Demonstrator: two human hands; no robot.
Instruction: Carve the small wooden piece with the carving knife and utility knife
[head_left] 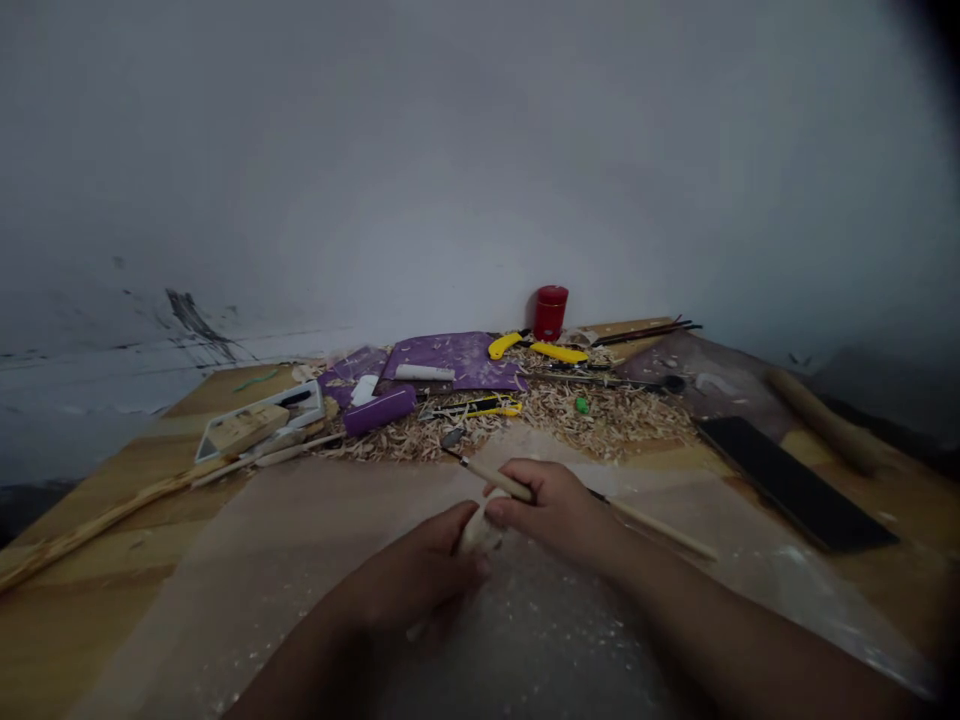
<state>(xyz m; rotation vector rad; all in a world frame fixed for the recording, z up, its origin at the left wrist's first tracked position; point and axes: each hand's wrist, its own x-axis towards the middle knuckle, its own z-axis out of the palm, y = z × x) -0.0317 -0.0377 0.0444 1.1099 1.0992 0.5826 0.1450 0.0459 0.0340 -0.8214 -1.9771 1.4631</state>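
My left hand (431,570) is closed around a small whitish lump (481,530), whose material I cannot make out. My right hand (559,505) grips a carving tool (499,478) by its pale wooden handle. The dark metal head of the tool points up and left, away from the lump. The fingertips of my right hand meet the upper part of the lump, and both hands are close together above a translucent plastic sheet (262,560). A second slim wooden-handled tool (664,528) lies to the right, partly hidden by my right hand.
Wood shavings (622,420) cover the table's back, with yellow-handled cutters (559,352), a purple roll (380,410) and a red canister (550,312) by the wall. A white tray (321,405) and long stick (97,525) lie left; a black board (799,485) and wooden rod (821,420) right.
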